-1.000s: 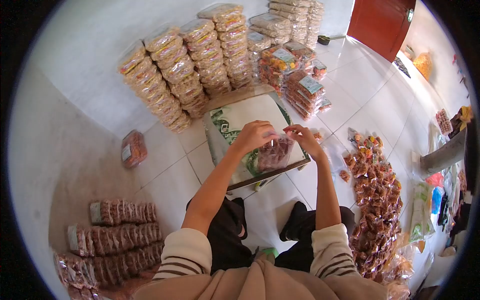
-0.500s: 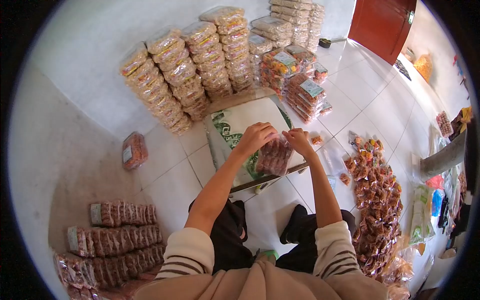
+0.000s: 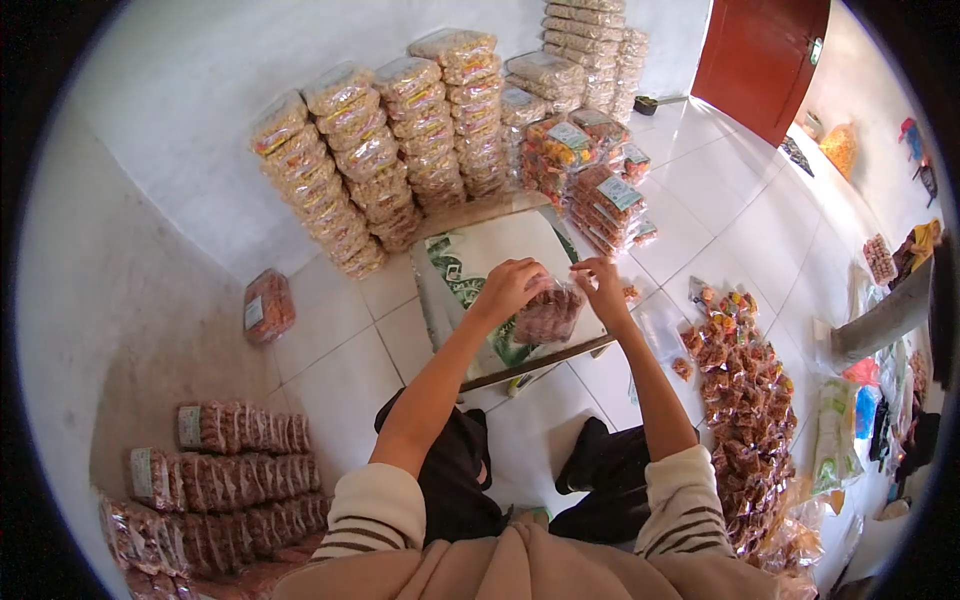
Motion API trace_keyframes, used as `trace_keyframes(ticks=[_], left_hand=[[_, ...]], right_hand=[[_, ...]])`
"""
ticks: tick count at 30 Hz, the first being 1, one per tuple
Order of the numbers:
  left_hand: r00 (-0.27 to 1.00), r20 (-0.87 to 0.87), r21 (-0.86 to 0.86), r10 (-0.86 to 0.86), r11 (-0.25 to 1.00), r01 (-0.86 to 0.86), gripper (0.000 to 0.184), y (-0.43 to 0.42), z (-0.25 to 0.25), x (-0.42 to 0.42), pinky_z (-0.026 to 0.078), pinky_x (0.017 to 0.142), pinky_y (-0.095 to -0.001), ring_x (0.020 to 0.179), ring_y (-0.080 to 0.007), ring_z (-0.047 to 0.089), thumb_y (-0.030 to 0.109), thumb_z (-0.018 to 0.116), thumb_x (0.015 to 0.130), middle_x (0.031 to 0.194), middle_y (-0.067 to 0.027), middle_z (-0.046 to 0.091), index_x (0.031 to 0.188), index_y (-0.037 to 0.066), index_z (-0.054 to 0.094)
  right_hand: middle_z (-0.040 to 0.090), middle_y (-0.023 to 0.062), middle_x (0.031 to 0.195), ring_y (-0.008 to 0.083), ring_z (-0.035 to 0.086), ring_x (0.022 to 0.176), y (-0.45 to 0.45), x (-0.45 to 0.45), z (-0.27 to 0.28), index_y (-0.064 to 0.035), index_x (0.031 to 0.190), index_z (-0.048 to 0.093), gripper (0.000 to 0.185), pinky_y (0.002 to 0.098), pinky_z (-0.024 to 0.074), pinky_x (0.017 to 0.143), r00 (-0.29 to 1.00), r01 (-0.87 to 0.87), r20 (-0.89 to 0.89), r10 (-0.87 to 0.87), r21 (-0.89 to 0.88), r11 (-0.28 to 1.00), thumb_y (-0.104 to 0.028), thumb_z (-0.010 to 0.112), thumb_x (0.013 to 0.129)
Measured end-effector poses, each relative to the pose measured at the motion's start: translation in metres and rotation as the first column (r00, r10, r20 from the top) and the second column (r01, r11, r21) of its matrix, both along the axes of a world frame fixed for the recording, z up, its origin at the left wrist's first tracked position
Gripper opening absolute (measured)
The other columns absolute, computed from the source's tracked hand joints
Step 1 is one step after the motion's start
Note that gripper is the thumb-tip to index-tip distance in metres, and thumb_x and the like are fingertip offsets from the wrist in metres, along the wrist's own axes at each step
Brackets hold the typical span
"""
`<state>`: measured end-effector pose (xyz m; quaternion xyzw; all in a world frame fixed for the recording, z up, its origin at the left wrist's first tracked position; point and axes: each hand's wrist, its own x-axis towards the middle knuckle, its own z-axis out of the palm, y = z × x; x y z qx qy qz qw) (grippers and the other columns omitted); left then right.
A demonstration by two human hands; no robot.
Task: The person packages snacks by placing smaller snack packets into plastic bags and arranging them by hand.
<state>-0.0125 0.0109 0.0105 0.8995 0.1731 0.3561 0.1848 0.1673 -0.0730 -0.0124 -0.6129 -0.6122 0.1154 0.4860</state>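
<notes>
A clear plastic bag of reddish-brown packets (image 3: 548, 316) rests on the low table (image 3: 500, 235), on its white and green cover. My left hand (image 3: 515, 285) has its fingers closed on the upper left part of the bag. At the bag's upper right corner, my right hand (image 3: 600, 284) pinches the plastic edge between thumb and fingers. The bag's opening lies between the two hands, and its thin film is hard to make out.
Tall stacks of pale packs (image 3: 360, 160) stand behind the table. Packs of reddish snacks (image 3: 605, 200) are at the back right. A long heap of small packets (image 3: 745, 420) lies right, and rows of filled bags (image 3: 230, 475) lie left. One bag (image 3: 269, 306) leans by the wall.
Both hands have stayed at the top of the bag, with small shifts of the fingers along its edge. The whole view has moved slightly.
</notes>
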Motion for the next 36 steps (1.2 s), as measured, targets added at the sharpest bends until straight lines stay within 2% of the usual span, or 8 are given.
trace_keyframes(ticks=[3,10,17,19,23,27,29,36], left_hand=[[1.0,0.0,-0.001,0.014,1.0,-0.014,0.014,-0.004,-0.002,0.002,0.045,0.063,-0.0348,0.07,-0.0262,0.057,0.019,0.062,0.074,0.076,-0.0069,0.059,0.076,0.005,0.057],[0.998,-0.06,-0.025,0.007,1.0,-0.009,0.014,-0.012,0.005,0.003,0.045,0.06,-0.033,0.065,-0.0245,0.059,0.018,0.063,0.074,0.071,-0.0073,0.059,0.077,0.005,0.059],[1.0,-0.013,-0.144,0.022,0.989,-0.024,0.014,-0.011,0.004,0.003,0.047,0.061,-0.0312,0.069,-0.0235,0.061,0.016,0.064,0.074,0.074,-0.0084,0.061,0.077,0.004,0.058],[1.0,-0.01,-0.137,0.001,0.991,-0.002,0.014,-0.007,0.002,0.003,0.047,0.06,-0.031,0.069,-0.0234,0.06,0.016,0.064,0.074,0.074,-0.0086,0.061,0.078,0.004,0.058],[0.999,-0.022,-0.151,-0.037,0.988,0.033,0.015,-0.009,0.004,0.004,0.045,0.061,-0.0336,0.066,-0.025,0.058,0.017,0.064,0.072,0.072,-0.0089,0.059,0.077,0.004,0.059],[0.994,0.046,-0.216,-0.102,0.97,0.11,0.018,-0.007,0.002,-0.004,0.044,0.063,-0.0342,0.069,-0.0253,0.057,0.019,0.065,0.07,0.073,-0.0096,0.059,0.079,0.004,0.059],[0.993,0.03,-0.116,-0.118,0.986,0.121,0.022,0.0,-0.006,-0.007,0.045,0.066,-0.0314,0.071,-0.022,0.058,0.02,0.069,0.068,0.075,-0.0082,0.059,0.08,0.004,0.061],[0.993,0.07,-0.219,-0.092,0.97,0.105,0.019,0.0,-0.007,-0.011,0.044,0.062,-0.032,0.066,-0.025,0.056,0.018,0.069,0.068,0.069,-0.0093,0.059,0.071,0.002,0.06]], right_hand=[[0.053,0.0101,0.094,0.0274,0.043,0.091,-0.017,-0.014,0.0,-0.0062,0.089,0.059,0.025,0.0332,0.0366,0.08,0.98,-0.07,0.188,0.065,0.022,0.997,-0.014,0.069,0.067],[0.056,0.0058,0.077,0.0254,0.046,0.082,-0.02,-0.01,-0.011,-0.0044,0.071,0.061,0.013,0.0331,0.0382,0.075,0.999,0.023,-0.042,-0.023,-0.006,1.0,-0.013,0.069,0.065],[0.056,0.0056,0.081,0.0262,0.045,0.086,-0.015,-0.017,-0.017,-0.0056,0.076,0.063,0.009,0.033,0.0382,0.077,0.992,0.107,-0.089,-0.094,0.159,0.981,-0.009,0.065,0.068],[0.056,0.0057,0.082,0.0266,0.045,0.086,-0.021,-0.025,0.007,-0.0049,0.078,0.064,0.012,0.0334,0.0381,0.078,0.973,0.043,0.21,-0.096,0.244,0.969,-0.01,0.066,0.067],[0.056,0.0051,0.078,0.0255,0.045,0.084,-0.012,-0.017,-0.007,-0.0058,0.077,0.064,0.017,0.0339,0.0379,0.076,0.968,-0.028,0.25,-0.006,0.131,0.991,-0.014,0.069,0.064],[0.056,0.0036,0.071,0.0243,0.045,0.082,-0.009,-0.012,-0.012,-0.0081,0.076,0.064,0.017,0.034,0.0373,0.073,0.989,-0.02,0.147,0.006,0.096,0.995,-0.015,0.071,0.061],[0.056,0.0031,0.07,0.024,0.045,0.081,-0.009,-0.012,-0.014,-0.0085,0.075,0.064,0.016,0.034,0.037,0.072,0.993,-0.007,0.121,-0.005,0.098,0.995,-0.015,0.071,0.062],[0.058,-0.0001,0.077,0.0222,0.042,0.092,-0.015,-0.027,0.005,-0.0107,0.08,0.064,0.015,0.0383,0.0289,0.083,0.97,0.045,0.236,-0.056,0.054,0.998,-0.014,0.066,0.066]])
